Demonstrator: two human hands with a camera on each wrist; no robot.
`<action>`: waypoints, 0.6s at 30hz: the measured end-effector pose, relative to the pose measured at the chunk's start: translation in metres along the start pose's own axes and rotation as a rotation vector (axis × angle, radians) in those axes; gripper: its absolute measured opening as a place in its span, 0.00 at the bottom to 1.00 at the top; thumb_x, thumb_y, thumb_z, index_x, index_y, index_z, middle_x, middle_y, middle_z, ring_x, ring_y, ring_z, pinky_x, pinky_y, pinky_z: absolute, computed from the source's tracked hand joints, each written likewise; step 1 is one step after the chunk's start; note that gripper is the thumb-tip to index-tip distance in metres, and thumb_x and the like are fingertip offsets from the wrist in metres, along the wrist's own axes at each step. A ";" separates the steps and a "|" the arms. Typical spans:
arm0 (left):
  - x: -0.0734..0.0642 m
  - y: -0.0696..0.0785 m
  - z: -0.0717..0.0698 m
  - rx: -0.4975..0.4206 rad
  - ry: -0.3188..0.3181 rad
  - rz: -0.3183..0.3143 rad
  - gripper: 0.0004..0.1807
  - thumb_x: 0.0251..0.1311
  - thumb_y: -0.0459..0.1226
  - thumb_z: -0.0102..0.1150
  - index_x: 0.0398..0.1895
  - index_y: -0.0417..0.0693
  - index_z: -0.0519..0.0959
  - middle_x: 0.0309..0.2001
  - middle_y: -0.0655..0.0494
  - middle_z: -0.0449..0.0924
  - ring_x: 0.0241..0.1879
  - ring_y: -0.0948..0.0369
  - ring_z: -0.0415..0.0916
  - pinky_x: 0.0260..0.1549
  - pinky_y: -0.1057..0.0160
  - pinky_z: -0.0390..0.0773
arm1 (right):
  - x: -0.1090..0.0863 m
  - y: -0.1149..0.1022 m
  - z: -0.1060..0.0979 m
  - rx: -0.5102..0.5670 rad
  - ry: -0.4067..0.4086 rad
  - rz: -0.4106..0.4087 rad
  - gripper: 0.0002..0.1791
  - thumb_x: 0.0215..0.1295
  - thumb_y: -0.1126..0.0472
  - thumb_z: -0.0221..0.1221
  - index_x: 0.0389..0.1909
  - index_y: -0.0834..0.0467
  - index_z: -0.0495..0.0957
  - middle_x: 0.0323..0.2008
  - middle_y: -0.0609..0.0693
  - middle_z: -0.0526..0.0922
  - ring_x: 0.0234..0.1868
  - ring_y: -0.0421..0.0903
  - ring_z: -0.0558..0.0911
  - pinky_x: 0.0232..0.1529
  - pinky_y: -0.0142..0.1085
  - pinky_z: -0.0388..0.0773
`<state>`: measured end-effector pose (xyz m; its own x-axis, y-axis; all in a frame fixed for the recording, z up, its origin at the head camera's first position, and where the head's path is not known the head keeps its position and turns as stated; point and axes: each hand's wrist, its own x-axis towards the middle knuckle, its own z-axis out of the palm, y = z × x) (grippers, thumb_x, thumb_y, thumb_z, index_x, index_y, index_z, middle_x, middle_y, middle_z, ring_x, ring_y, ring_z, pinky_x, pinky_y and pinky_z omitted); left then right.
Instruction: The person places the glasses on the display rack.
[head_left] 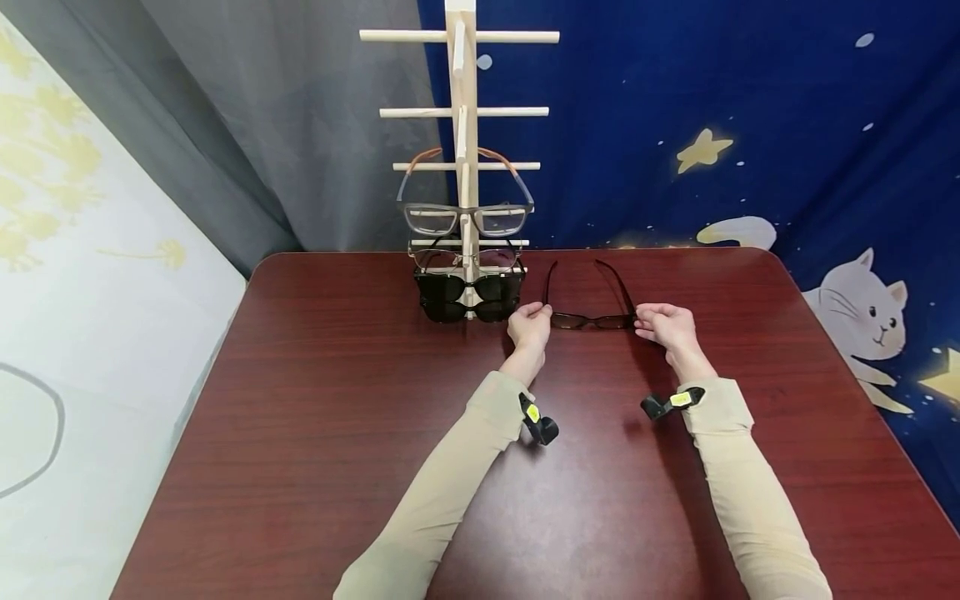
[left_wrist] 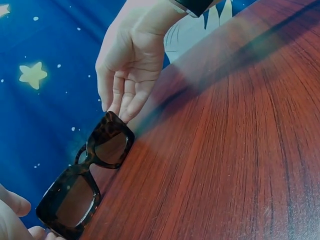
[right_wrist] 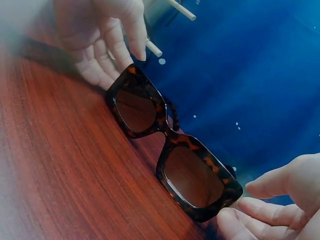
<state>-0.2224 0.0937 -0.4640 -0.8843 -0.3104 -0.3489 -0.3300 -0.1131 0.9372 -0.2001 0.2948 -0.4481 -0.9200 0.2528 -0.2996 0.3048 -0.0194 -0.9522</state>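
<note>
Tortoiseshell sunglasses [head_left: 592,322] with dark square lenses stand on the table, lenses toward me and temples unfolded away. My left hand [head_left: 531,327] holds their left end with thumb and fingers at the frame corner. At the opposite corner, my right hand [head_left: 666,327] holds the right end in the same way. The right wrist view shows the whole front of the sunglasses [right_wrist: 162,117] between both hands. In the left wrist view, the right hand's fingertips [left_wrist: 125,116] touch the upper corner, while only part of the left hand [left_wrist: 10,220] shows.
Just left stands a wooden rack [head_left: 467,75] with crossbars. It carries clear eyeglasses [head_left: 465,218], thin-rimmed glasses [head_left: 495,260] and black sunglasses [head_left: 498,287] low down. The reddish-brown table [head_left: 315,400] reaches to a blue patterned curtain [head_left: 600,133] and a grey curtain [head_left: 330,125].
</note>
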 end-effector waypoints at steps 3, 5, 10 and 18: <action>0.000 0.001 0.001 0.033 0.007 -0.004 0.10 0.56 0.33 0.63 0.40 0.40 0.83 0.35 0.50 0.84 0.39 0.56 0.79 0.41 0.63 0.78 | 0.002 -0.002 -0.002 -0.015 -0.016 0.033 0.15 0.66 0.71 0.51 0.51 0.75 0.68 0.26 0.41 0.78 0.25 0.34 0.80 0.31 0.26 0.81; 0.000 0.001 0.001 0.049 0.009 -0.006 0.09 0.55 0.33 0.63 0.39 0.40 0.84 0.35 0.50 0.84 0.40 0.56 0.79 0.42 0.63 0.78 | 0.004 -0.003 -0.002 -0.012 -0.024 0.048 0.16 0.66 0.71 0.50 0.52 0.75 0.68 0.27 0.41 0.78 0.25 0.34 0.80 0.31 0.26 0.81; 0.000 -0.002 0.001 0.068 0.001 -0.013 0.08 0.55 0.33 0.63 0.37 0.42 0.84 0.36 0.50 0.84 0.44 0.56 0.77 0.46 0.63 0.76 | 0.005 -0.002 -0.003 0.001 -0.032 0.062 0.18 0.66 0.71 0.50 0.54 0.76 0.67 0.25 0.41 0.78 0.24 0.35 0.80 0.31 0.25 0.80; -0.001 -0.002 -0.001 0.046 0.006 -0.022 0.05 0.53 0.33 0.63 0.33 0.42 0.86 0.37 0.52 0.83 0.48 0.55 0.74 0.50 0.62 0.73 | 0.003 0.001 -0.010 0.053 -0.069 0.063 0.10 0.66 0.72 0.50 0.42 0.68 0.77 0.21 0.42 0.81 0.22 0.35 0.79 0.29 0.25 0.80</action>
<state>-0.2205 0.0936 -0.4652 -0.8745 -0.3145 -0.3694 -0.3643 -0.0770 0.9281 -0.2000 0.3049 -0.4488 -0.9145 0.1825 -0.3610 0.3511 -0.0852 -0.9325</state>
